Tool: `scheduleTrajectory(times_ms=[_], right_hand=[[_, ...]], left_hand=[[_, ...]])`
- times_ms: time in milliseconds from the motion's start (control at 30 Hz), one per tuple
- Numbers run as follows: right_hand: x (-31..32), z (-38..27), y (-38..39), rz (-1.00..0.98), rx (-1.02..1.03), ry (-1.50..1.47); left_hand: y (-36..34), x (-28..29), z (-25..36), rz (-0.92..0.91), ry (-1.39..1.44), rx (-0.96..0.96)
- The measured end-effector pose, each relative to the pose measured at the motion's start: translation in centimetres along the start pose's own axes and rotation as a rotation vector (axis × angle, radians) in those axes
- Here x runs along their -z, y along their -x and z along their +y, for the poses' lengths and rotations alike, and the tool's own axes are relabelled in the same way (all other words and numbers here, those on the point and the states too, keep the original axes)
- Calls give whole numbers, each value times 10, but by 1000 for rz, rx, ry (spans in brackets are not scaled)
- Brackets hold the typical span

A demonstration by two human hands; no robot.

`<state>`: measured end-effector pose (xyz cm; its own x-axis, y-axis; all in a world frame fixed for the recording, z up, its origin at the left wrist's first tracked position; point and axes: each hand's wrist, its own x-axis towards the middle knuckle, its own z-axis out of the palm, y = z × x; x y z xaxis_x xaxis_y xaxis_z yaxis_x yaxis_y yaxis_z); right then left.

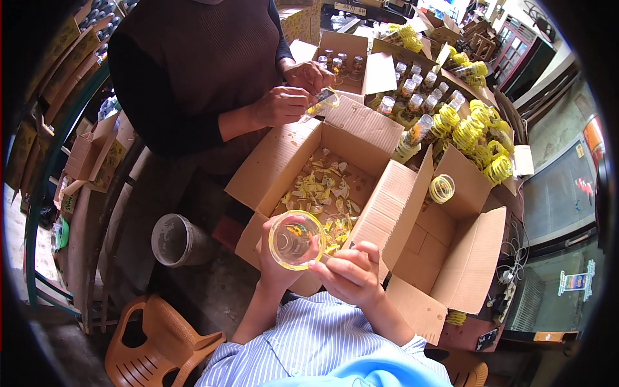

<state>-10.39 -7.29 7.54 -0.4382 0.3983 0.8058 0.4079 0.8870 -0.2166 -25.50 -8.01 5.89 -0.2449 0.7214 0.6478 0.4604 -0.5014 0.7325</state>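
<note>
My left hand (274, 261) is wrapped around a clear plastic cup (284, 248) with a yellow rim, its round mouth facing up toward me. Close to the cup's right edge, my right hand (351, 274) has its fingers curled. A small dark tip shows by them, but what they hold is mostly hidden. Beneath both hands stands an open cardboard box (287, 161) with many yellow and white scraps (319, 187) inside. Across from me, a person's hands (290, 97) hold a dark flat blade-like tool (320, 98) against another clear cup with yellow on it.
To the right is a second open cardboard box (474, 277), with a clear yellow-ringed cup (442, 188) at its far edge. Stacked clear cups (412, 87) and yellow-rimmed cup stacks (471, 132) lie beyond. A grey bucket (173, 240) and brown plastic chair (161, 338) stand at left.
</note>
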Motion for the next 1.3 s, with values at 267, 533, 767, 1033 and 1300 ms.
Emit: scheduleTrajectory(times_ms=[267,533,767,1033,1300], right_hand=[[17,21,-32,-76,-227,-302],[30,34,-42,-364,-307,-386],[20,32,-30,-180,-491,-373],[12,21,5,4,-621,-423],[16,17,6,23,-239,-153]], left_hand=[[-4,9,-11,-182,-10,-326],[-5,16,-6,-372,-22,-228],[0,18,-7,-306,18,-84],[-1,15,-8,-323,132,-59],[11,10,-21,-434,559,256]])
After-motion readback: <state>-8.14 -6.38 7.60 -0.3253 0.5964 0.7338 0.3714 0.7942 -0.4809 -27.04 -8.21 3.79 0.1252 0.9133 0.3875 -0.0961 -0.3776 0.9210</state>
